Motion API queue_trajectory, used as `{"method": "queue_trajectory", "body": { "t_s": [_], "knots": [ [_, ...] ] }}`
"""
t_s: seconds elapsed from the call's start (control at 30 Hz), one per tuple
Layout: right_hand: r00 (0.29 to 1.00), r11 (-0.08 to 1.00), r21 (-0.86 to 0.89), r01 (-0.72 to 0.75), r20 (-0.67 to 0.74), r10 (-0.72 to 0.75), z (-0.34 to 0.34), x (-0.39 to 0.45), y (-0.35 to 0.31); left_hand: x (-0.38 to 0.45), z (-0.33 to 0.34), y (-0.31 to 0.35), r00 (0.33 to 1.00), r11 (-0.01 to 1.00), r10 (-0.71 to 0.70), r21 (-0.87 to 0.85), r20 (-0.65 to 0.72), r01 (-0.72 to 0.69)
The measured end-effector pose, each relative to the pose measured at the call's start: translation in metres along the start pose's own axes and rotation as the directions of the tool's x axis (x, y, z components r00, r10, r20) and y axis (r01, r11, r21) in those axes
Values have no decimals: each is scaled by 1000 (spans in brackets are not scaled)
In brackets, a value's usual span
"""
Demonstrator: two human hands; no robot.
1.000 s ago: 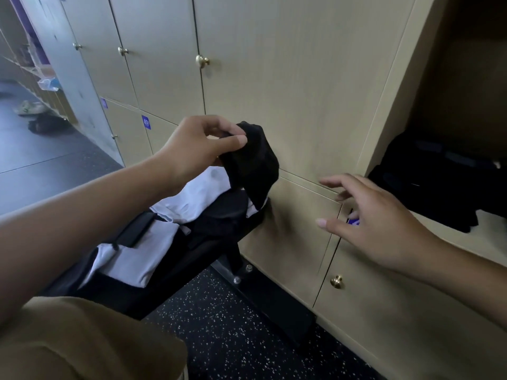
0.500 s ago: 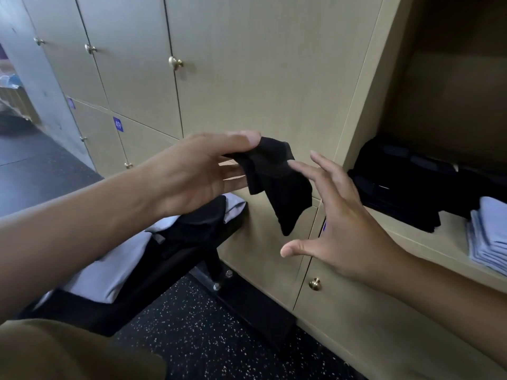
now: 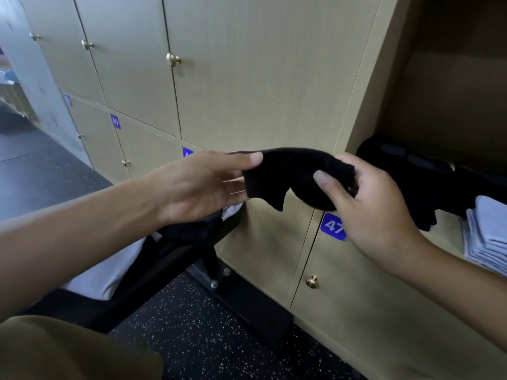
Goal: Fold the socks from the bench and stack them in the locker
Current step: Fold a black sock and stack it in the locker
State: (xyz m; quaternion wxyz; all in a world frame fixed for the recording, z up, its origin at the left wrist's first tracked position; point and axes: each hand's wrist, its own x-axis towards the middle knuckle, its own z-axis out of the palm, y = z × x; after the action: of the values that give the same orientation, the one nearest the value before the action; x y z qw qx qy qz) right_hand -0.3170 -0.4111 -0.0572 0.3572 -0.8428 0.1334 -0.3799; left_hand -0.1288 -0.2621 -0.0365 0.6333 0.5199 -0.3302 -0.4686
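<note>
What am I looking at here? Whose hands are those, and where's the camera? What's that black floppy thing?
There is no machine here. A person wears a camera on their head, so you see their own two arms reaching out. The left hand and the right hand each pinch one end of a black sock, held up in the air between them. Behind it is a wall of wooden locker doors; one has a blue label reading 47. On the right an open locker holds dark clothes and a pile of folded pale socks. Lower left, a bench carries more black and white laundry.
</note>
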Motion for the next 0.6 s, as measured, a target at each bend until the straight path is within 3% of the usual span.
{"method": "queue_trajectory", "body": {
  "t_s": [0.1,0.2,0.33,0.6],
  "knots": [
    [992,976,180,-122,-19,127,-2,1,1,1,4,-10,1000,997,-19,80,1,19],
    [985,950,272,-152,-40,168,-10,3,-1,2,6,-19,996,989,-29,143,-88,42],
    [977,949,267,-170,-81,198,-25,5,1,1,2,-18,982,957,-47,274,-184,97],
    [944,936,198,-291,-101,315,-50,-2,12,3,-10,-16,955,917,-95,347,-282,194]
  ]
}}
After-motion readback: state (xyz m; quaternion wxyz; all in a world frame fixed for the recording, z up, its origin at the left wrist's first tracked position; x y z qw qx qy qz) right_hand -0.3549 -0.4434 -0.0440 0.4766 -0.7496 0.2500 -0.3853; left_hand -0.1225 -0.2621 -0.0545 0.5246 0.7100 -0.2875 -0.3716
